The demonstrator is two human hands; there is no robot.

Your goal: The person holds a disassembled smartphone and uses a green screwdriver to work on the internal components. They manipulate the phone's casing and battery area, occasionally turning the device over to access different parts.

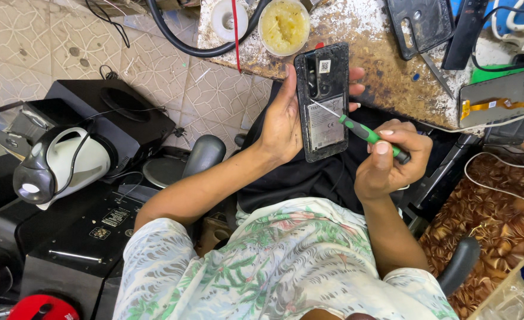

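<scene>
Black opened-up smartphone with its back cover off [323,101] sits gripped in left hand [285,121], right hand [386,163] pinching a green-handled thin metal screwdriver [362,131] against it.

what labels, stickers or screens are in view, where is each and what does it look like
Small white square code sticker: top of the opened black phone in the left hand.
Grey rectangular battery label: the phone's lower half, under the green-handled screwdriver held by the right hand.
Loose grey display panel: right bench edge, orange ribbon.
Pale printed plates: black box, lower left.

Bright, even daylight (sharp, soft shadows)
</scene>
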